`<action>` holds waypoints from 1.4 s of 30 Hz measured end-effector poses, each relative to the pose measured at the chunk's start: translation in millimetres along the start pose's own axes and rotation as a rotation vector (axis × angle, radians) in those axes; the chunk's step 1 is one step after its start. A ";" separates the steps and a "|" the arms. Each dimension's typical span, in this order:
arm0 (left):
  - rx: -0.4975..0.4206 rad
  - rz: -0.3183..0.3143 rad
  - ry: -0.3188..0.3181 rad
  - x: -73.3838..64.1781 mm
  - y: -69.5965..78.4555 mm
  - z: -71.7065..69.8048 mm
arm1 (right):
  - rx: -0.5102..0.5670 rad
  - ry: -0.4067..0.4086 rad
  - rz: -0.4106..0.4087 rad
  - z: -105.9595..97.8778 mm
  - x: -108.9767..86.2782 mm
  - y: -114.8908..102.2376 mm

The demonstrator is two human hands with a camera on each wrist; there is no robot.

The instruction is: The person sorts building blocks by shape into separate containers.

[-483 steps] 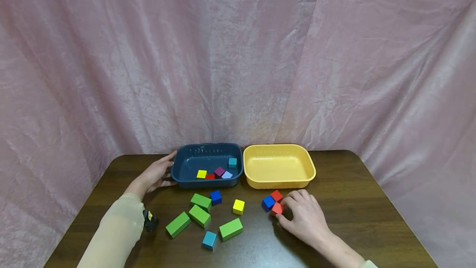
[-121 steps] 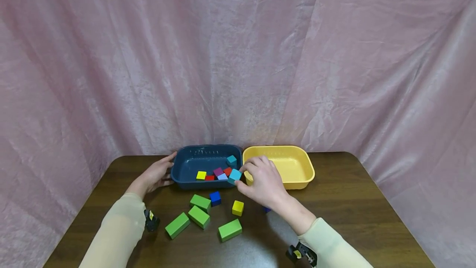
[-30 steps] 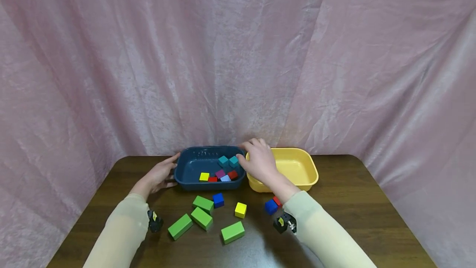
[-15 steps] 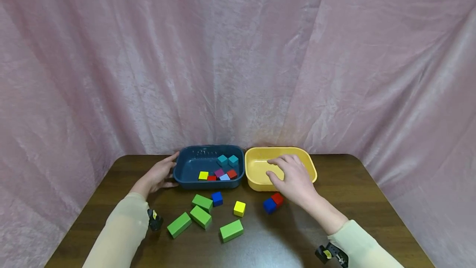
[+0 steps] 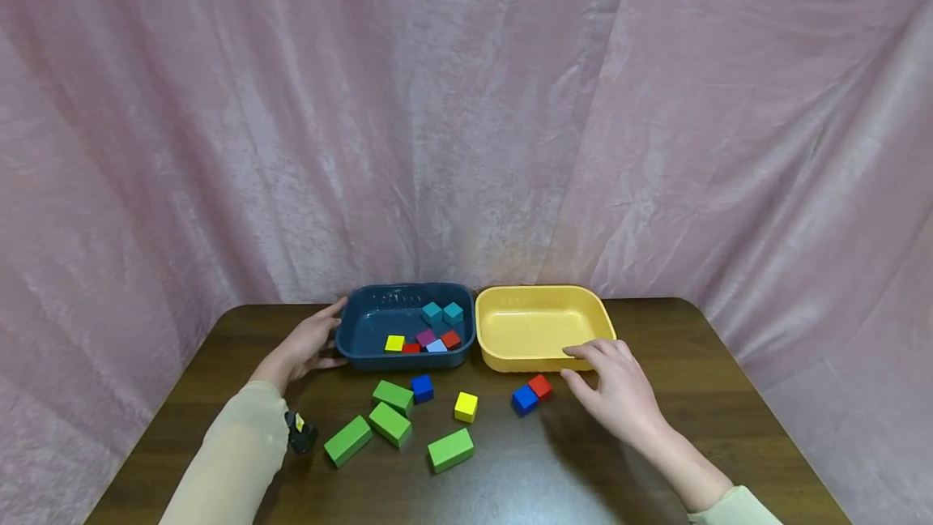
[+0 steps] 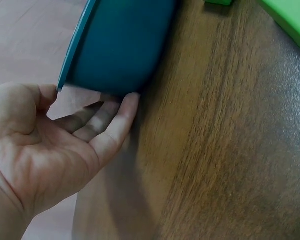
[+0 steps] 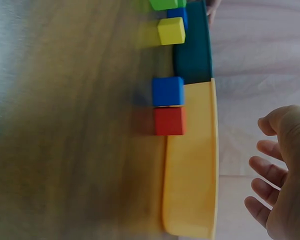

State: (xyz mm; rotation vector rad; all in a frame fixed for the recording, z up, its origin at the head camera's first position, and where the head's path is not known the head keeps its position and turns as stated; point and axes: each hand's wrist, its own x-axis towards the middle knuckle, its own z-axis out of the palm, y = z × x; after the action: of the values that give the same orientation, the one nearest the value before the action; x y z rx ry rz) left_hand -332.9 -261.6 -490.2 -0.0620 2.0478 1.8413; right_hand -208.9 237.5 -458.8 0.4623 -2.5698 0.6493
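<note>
My left hand (image 5: 304,347) touches the left end of a dark blue tray (image 5: 408,362), its fingers (image 6: 115,127) resting against the wall in the left wrist view. In the tray lie two teal cubes (image 5: 453,313), a yellow cube (image 5: 394,343), a purple cube (image 5: 426,338), a light blue cube (image 5: 436,346) and two red cubes (image 5: 451,339). My right hand (image 5: 618,392), holding nothing, hovers with parted fingers by the front right corner of a yellow tray (image 5: 543,364). To its left, a red cube (image 7: 170,121) and a blue cube (image 7: 167,92) sit side by side on the table.
Several green rectangular blocks (image 5: 389,424) lie on the brown wooden table (image 5: 678,379), left of centre. Another blue cube (image 5: 422,388) stands beside one of them. A yellow cube (image 5: 466,407) sits nearer the middle. A pink curtain (image 5: 466,120) hangs behind the trays.
A red cube and a teal cube went from the table into the blue tray. My right hand let go of the teal cube and drew back rightward. The left hand stayed at the tray.
</note>
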 end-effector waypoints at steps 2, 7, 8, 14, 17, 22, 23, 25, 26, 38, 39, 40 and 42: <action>0.003 0.000 -0.001 0.1 -0.9 -0.6 | -0.002 -0.008 0.005 1.4 -5.8 2.1; 0.002 0.000 0.004 0.4 -0.7 -0.7 | -0.007 -0.013 -0.002 5.6 -15.1 6.4; 0.004 0.002 0.005 0.4 -0.5 -0.4 | -0.009 -0.012 -0.002 6.5 -16.3 7.0; -0.003 -0.007 0.014 0.6 -0.3 0.1 | -0.016 -0.031 0.002 14.6 -21.3 6.5; -0.005 -0.009 0.013 1.0 -0.1 -0.1 | -0.025 -0.055 0.008 19.5 -23.3 3.8; -0.008 -0.009 0.011 0.8 0.0 -0.7 | -0.048 -0.076 0.011 26.9 -25.4 0.6; -0.008 -0.007 0.008 0.6 0.0 -0.6 | -0.049 -0.076 0.011 28.1 -25.7 0.6; -0.010 -0.004 0.003 0.5 0.0 -0.1 | -0.051 -0.074 0.011 30.2 -26.6 1.0; -0.010 -0.003 0.001 0.4 0.0 0.3 | -0.051 -0.073 0.010 31.1 -27.2 1.3; -0.009 -0.013 0.006 1.9 0.0 1.0 | -0.059 -0.071 0.013 38.6 -31.2 5.7; -0.009 -0.015 0.010 1.7 0.1 0.9 | -0.059 -0.071 0.014 38.8 -31.1 5.9; -0.007 -0.016 0.011 1.4 0.2 0.6 | -0.059 -0.071 0.014 38.9 -30.8 6.0; -0.005 -0.016 0.014 0.9 0.2 -0.3 | -0.057 -0.069 0.016 39.1 -30.0 6.1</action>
State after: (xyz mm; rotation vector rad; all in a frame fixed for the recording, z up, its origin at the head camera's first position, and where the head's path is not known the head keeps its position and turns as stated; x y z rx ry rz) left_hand -333.8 -261.6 -490.2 -0.0925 2.0457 1.8420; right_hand -199.3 228.7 -506.6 0.4532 -2.6517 0.5739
